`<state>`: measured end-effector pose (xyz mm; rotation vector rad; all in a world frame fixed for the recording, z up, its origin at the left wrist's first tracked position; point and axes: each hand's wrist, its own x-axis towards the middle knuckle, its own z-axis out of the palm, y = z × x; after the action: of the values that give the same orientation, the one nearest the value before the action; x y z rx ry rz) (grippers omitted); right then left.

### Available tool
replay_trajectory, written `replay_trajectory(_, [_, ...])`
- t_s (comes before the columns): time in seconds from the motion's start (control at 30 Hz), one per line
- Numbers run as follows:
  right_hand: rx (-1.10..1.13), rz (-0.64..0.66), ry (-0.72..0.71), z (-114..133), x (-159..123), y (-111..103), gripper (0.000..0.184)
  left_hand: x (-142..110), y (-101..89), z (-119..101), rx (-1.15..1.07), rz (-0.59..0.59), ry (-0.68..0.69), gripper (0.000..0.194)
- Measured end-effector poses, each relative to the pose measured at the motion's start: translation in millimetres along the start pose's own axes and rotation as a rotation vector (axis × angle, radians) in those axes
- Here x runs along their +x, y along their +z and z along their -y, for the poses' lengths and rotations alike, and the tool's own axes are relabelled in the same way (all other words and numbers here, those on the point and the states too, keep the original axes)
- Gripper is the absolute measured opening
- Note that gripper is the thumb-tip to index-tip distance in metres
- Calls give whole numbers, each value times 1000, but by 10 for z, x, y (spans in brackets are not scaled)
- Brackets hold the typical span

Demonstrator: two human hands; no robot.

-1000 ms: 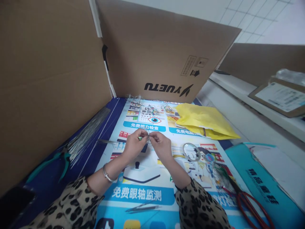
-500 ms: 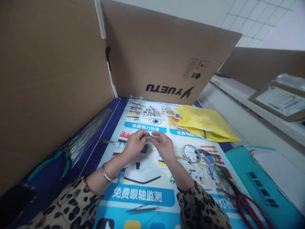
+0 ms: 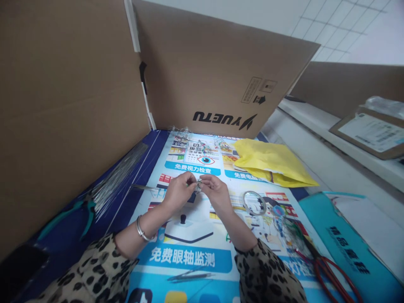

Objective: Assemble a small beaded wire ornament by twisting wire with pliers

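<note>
Above the middle of the printed sheet [image 3: 191,254], my left hand [image 3: 180,191] and my right hand [image 3: 217,193] meet fingertip to fingertip. Between them is a small tangle of thin wire [image 3: 198,185], silvery with a dark greenish tint; its exact shape is too small to make out. Thumb and forefinger of each hand are pinched closed on it. To the left of my left hand lies a slim metal tool [image 3: 145,187]. A clear ring-shaped roll [image 3: 254,203] rests to the right of my right hand.
At left lie a bundle of straight thin wires [image 3: 121,179] and teal-handled pliers [image 3: 90,212]. Tweezers [image 3: 191,275] lie in front. Red-handled scissors [image 3: 331,273], a teal folder [image 3: 341,235] and a yellow bag [image 3: 273,162] are at right. Cardboard [image 3: 221,71] stands behind.
The small wire tangle has turned slightly between my fingertips and shows more clearly. My fingers have shifted a little around it; the other things stay where they were.
</note>
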<state>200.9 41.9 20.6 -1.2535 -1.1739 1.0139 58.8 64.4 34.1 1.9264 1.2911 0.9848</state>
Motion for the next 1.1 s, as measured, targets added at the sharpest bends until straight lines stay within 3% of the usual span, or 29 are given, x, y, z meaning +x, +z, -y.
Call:
replay_trajectory(0.2, [64, 26, 28, 17, -7, -9, 24, 7, -12, 1, 1, 40, -11, 8])
replay_trajectory(0.43, [118, 102, 54, 42, 8, -24, 23, 21, -1, 30, -216, 111, -90, 9])
replay_trajectory(0.7, [141, 140, 82, 61, 7, -35, 27, 1, 82, 60, -306, 95, -59, 9])
replay_trajectory(1.1, [116, 204, 109, 82, 22, -67, 28, 35, 54, 61, -288, 104, -62, 3])
